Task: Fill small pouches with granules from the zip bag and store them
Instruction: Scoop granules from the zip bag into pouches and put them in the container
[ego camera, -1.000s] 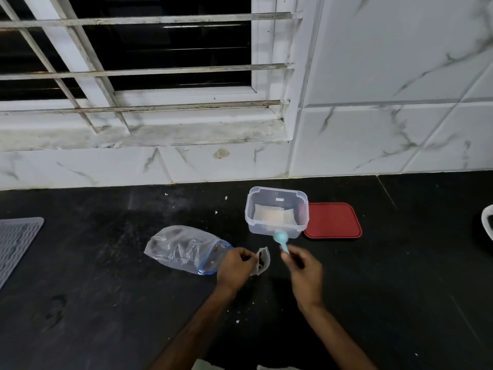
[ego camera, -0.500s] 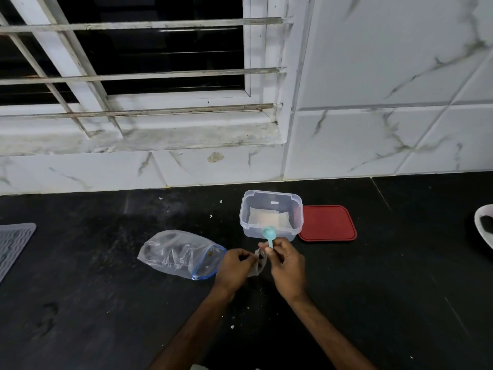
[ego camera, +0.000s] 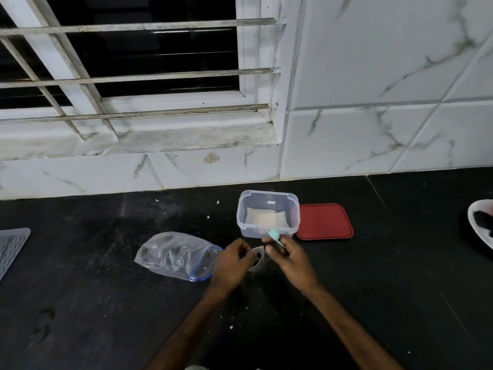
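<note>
your left grip [ego camera: 232, 265] pinching the small pouch [ego camera: 258, 256] in front of the clear tub [ego camera: 268, 194], right grip [ego camera: 289, 259] curled round a teal scoop [ego camera: 274, 234], zip bag [ego camera: 173, 256] left of the tub

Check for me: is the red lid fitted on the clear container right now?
No, the red lid lies flat on the black counter just right of the clear container, whose top is open.

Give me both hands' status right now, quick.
Left hand: closed, pinching the small pouch.
Right hand: closed, holding the teal scoop.
</note>
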